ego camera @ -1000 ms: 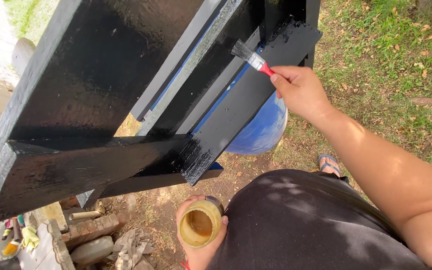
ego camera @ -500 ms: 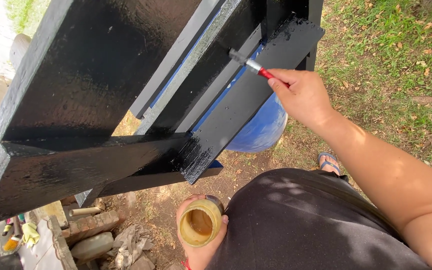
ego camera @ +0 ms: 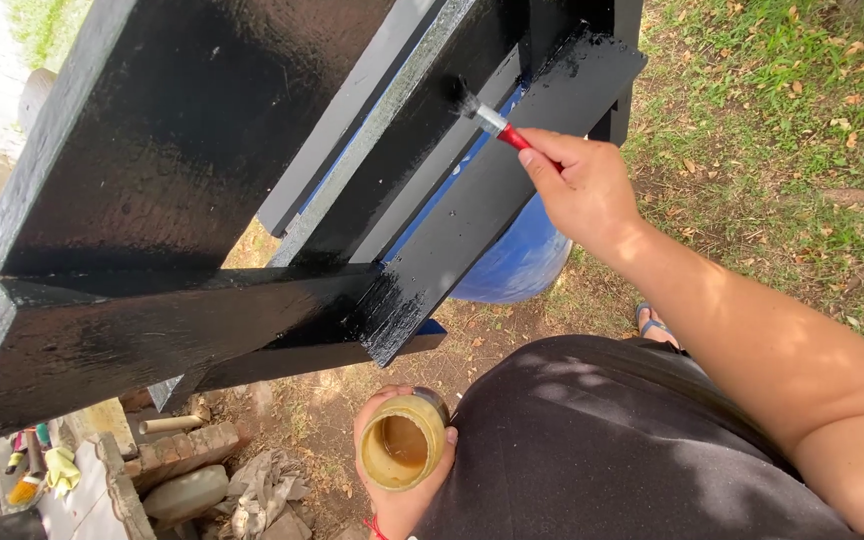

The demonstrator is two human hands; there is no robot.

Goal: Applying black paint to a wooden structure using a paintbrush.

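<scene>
While the left hand [ego camera: 399, 478] grips a jar [ego camera: 402, 442], the right hand [ego camera: 580, 186] pinches a paintbrush [ego camera: 489, 118] against the plank edge [ego camera: 389, 110].

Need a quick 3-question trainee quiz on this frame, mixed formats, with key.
1. True or false: the right hand holds a red-handled paintbrush with its bristles against the black-painted wooden frame.
2. What does the left hand hold? A) a round yellowish open jar B) a folded white rag C) a metal hammer
3. Fill in: the rounded plastic barrel showing behind the frame's boards is ____ in colour.

Key: 1 true. 2 A, the round yellowish open jar, held close to the person's black shirt. 3 blue.
</scene>
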